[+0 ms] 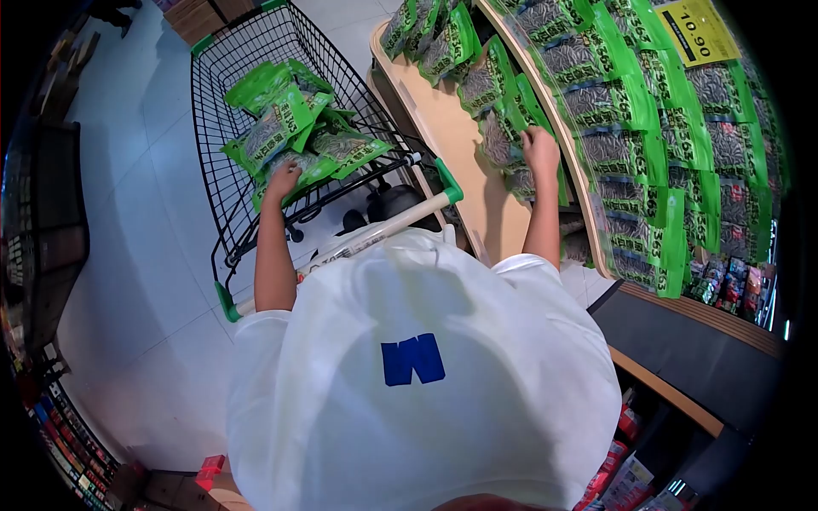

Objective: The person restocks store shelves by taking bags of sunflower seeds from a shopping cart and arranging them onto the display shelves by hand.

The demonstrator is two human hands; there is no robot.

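My right hand [541, 152] reaches to the wooden shelf and pinches the green top edge of a bag of sunflower seeds [498, 140] standing in a row there. Over the shopping cart [209, 128], my left hand [285, 179] hangs just above or against a green seed bag [315, 166], with its fingers loosely bent and nothing visibly held. Several more bags of the same kind [277, 123] lie heaped in the cart's black wire basket. Part of the bag under my left hand is hidden by it.
The cart's handle [392, 230] crosses close before my body. On the right, a tiered display holds rows of green seed bags [626, 149] behind a clear edge, under a yellow price sign [697, 32]. Cardboard boxes [192, 21] stand beyond the cart. Tiled floor [136, 255] lies left.
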